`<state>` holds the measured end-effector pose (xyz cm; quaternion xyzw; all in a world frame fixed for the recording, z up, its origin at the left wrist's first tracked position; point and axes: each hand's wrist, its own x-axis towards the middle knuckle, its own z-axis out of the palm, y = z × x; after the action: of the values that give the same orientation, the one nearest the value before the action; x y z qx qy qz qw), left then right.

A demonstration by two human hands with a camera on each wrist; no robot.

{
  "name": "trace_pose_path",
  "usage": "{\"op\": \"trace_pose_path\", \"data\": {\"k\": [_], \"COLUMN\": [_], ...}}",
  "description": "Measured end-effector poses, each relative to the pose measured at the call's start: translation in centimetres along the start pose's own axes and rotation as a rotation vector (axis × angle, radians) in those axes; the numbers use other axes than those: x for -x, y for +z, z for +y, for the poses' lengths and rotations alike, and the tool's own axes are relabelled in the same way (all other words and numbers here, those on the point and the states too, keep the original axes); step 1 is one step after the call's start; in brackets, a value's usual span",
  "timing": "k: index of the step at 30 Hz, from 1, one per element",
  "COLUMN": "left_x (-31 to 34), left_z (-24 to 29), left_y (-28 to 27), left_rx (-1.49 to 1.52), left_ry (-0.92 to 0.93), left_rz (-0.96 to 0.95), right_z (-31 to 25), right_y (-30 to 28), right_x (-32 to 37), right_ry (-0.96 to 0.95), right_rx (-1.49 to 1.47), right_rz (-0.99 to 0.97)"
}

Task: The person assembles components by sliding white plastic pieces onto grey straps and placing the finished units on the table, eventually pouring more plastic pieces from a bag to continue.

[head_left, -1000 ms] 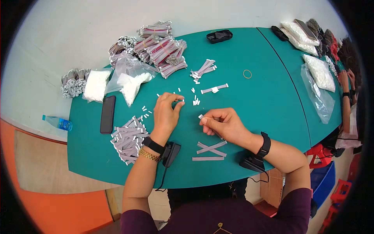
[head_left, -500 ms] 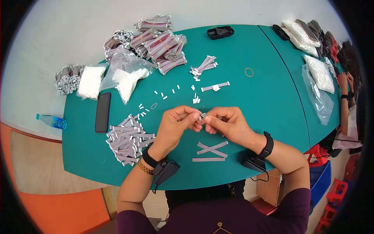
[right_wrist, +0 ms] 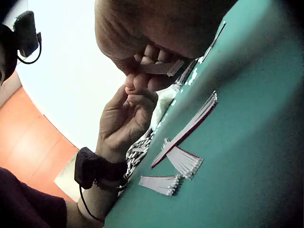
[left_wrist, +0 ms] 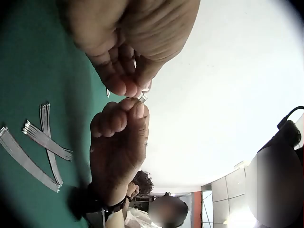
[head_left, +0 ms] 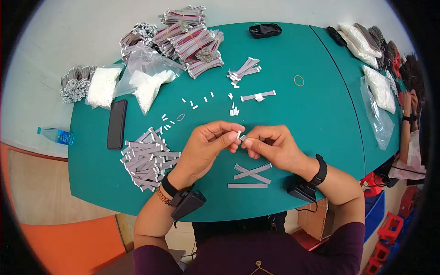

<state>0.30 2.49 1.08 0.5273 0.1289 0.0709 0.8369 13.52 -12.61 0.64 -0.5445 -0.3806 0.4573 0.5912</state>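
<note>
My left hand (head_left: 210, 145) pinches a small white piece (head_left: 239, 134) between thumb and forefinger in the head view. Close beside it, my right hand (head_left: 277, 145) grips a short grey flat cable, whose end (head_left: 243, 137) points at the white piece. The right wrist view shows the cable (right_wrist: 156, 69) running across under the curled right fingers. Whether piece and cable touch cannot be told. Below the hands, a few grey cables (head_left: 247, 185) lie on the green table, two bundles crossed above a straight one.
A heap of grey cables (head_left: 149, 158) lies left of my left forearm, near a phone (head_left: 117, 124). Farther back are banded cable bundles (head_left: 192, 43), bags of white pieces (head_left: 104, 87), loose white pieces (head_left: 234, 111) and a black case (head_left: 265, 30). Another person's arms (head_left: 407, 112) show at the far right.
My left hand has come from the loose white pieces across to my right hand, and the two now meet fingertip to fingertip. The white piece shows more clearly than half a second ago.
</note>
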Motion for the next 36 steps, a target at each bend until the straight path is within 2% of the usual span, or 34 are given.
{"op": "trace_pose_path", "data": {"k": [36], "left_x": [0.2], "left_z": [-0.12], "left_y": [0.06], "left_rx": [0.035], "left_ry": [-0.026], "left_rz": [-0.045], "right_z": [-0.03], "right_y": [0.2], "right_x": [0.13], "right_ry": [-0.094], "right_rx": [0.078], "right_rz": [0.023]}}
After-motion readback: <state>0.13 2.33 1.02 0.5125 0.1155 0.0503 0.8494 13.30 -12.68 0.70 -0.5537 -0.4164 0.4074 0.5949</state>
